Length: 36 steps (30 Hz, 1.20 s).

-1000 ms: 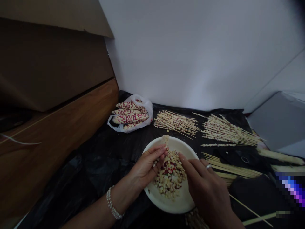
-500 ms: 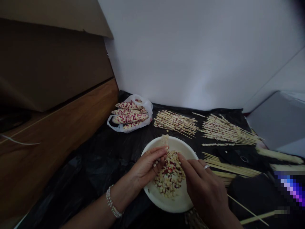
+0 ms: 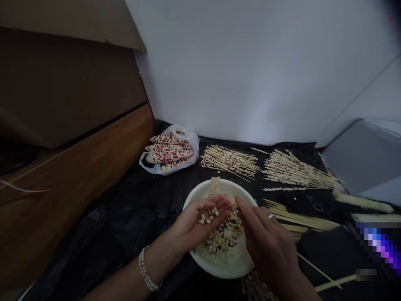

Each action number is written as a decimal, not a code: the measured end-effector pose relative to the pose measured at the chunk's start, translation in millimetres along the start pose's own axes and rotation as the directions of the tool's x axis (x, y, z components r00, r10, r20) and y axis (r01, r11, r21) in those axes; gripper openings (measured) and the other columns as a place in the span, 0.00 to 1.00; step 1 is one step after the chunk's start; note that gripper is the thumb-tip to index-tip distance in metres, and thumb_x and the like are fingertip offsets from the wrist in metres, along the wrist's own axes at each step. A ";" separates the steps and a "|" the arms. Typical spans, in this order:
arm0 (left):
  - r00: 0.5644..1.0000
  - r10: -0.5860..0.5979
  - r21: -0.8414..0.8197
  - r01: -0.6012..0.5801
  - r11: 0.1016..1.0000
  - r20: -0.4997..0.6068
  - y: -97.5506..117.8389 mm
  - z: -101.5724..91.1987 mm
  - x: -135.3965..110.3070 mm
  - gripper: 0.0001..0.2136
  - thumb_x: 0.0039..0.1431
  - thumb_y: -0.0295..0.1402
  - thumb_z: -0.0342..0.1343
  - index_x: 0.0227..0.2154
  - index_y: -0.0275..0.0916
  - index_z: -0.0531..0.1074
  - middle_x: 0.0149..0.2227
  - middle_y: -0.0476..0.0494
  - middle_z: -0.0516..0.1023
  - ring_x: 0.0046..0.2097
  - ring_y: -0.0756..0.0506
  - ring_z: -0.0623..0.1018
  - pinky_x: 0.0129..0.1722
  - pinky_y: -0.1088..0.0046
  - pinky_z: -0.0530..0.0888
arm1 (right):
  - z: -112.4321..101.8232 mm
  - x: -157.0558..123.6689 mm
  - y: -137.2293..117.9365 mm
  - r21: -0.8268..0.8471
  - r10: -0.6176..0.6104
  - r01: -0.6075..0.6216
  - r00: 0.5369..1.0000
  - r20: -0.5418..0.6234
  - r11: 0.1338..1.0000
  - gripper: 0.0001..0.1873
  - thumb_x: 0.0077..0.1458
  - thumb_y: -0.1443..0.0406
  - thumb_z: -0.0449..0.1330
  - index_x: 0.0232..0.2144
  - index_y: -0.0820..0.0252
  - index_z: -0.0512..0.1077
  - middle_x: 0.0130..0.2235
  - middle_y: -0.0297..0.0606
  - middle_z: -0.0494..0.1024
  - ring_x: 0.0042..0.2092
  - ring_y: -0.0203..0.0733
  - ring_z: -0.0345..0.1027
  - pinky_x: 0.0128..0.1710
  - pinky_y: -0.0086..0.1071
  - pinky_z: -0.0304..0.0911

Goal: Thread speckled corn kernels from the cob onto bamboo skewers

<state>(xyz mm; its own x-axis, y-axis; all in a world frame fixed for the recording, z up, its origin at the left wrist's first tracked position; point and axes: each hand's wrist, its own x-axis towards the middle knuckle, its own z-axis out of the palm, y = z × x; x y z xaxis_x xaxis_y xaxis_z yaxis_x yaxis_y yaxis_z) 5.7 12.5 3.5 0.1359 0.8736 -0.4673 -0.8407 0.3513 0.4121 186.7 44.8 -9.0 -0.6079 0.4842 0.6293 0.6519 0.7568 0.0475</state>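
Note:
A white bowl (image 3: 200,196) of loose white and red corn kernels (image 3: 223,239) sits on black plastic sheeting. My left hand (image 3: 200,221), with a bead bracelet at the wrist, is cupped palm-up over the bowl with several kernels lying in it. A bare corn cob (image 3: 214,185) leans on the bowl's far rim just beyond its fingers. My right hand (image 3: 266,242), wearing a ring, hovers over the bowl's right side with its index finger stretched toward the left palm. A thin wooden skewer (image 3: 316,271) runs out from under it toward the lower right.
A plastic bag of red-and-white corn cobs (image 3: 169,152) lies at the back left. Two heaps of kernel-threaded skewers (image 3: 230,159) (image 3: 293,169) lie behind the bowl, bare skewers (image 3: 303,219) to its right. Cardboard and a wooden panel (image 3: 72,167) close the left; a grey box (image 3: 363,156) stands right.
My left hand has turned palm-up and opened, so the kernels it holds now show. My right hand has edged slightly left toward it.

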 end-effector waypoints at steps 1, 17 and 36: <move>1.000 0.004 0.008 -0.004 1.000 0.029 2.3 -0.2 -0.3 0.15 0.48 0.12 0.49 0.35 0.30 0.76 0.40 0.39 0.80 0.49 0.46 0.76 0.54 0.70 0.69 | 0.3 -0.7 1.8 0.002 -0.005 0.005 1.000 0.001 1.000 0.26 0.56 0.74 0.51 0.58 0.62 0.62 0.35 0.38 0.76 0.38 0.38 0.68 0.36 0.29 0.63; 0.990 0.140 0.149 -0.135 0.980 -0.019 8.7 -2.8 0.7 0.13 0.54 0.19 0.57 0.43 0.33 0.74 0.47 0.38 0.77 0.44 0.51 0.78 0.48 0.80 0.73 | -0.9 -1.4 1.2 0.036 -0.025 0.024 1.000 0.004 0.999 0.25 0.55 0.76 0.52 0.56 0.62 0.65 0.35 0.37 0.75 0.36 0.35 0.67 0.33 0.28 0.61; 0.956 0.293 0.204 -0.282 0.938 -0.024 13.5 3.1 -4.1 0.20 0.52 0.16 0.57 0.48 0.35 0.73 0.53 0.35 0.74 0.55 0.43 0.73 0.56 0.70 0.67 | 0.9 -1.6 -0.6 -0.012 -0.076 0.078 0.993 0.091 0.997 0.26 0.53 0.76 0.50 0.54 0.62 0.67 0.35 0.38 0.75 0.37 0.39 0.66 0.32 0.30 0.59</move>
<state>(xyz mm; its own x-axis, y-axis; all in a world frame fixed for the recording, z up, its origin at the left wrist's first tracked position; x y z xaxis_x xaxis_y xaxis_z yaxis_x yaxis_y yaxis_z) -4.5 14.7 13.4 -0.1288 0.9298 -0.3449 -0.7196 0.1517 0.6776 186.9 44.0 -10.7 -0.6946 0.4630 0.5506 0.6081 0.7869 0.1054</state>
